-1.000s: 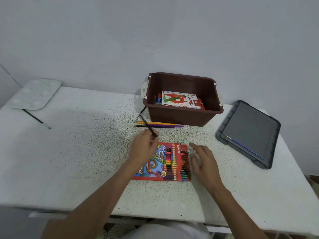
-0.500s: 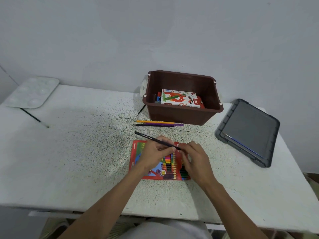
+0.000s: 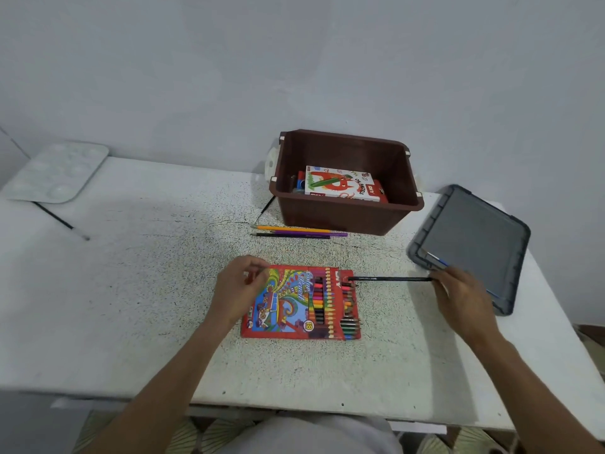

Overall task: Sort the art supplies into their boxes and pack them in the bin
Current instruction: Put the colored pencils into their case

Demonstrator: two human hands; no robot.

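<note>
A red colour pencil box (image 3: pixel 288 303) lies flat in the middle of the table, its open end to the right with several pencil tips showing. My right hand (image 3: pixel 461 296) pinches the far end of a black pencil (image 3: pixel 389 279), whose tip sits at the box's top right corner. My left hand (image 3: pixel 240 288) holds the box's upper left edge with curled fingers. Three loose pencils (image 3: pixel 299 231), orange, purple and dark, lie in front of the brown bin (image 3: pixel 347 217). Inside the bin lies an oil pastels box (image 3: pixel 340 185).
A grey bin lid (image 3: pixel 474 237) rests at the right with a blue pencil (image 3: pixel 438 258) on it. A white paint palette (image 3: pixel 55 172) and a thin black brush (image 3: pixel 60 221) lie at the far left. Another thin brush (image 3: pixel 265 208) leans by the bin's left side.
The black pencil passed from my left hand to my right hand, which swung it out to the right and level with the box's open end. My left hand moved to the box's left edge.
</note>
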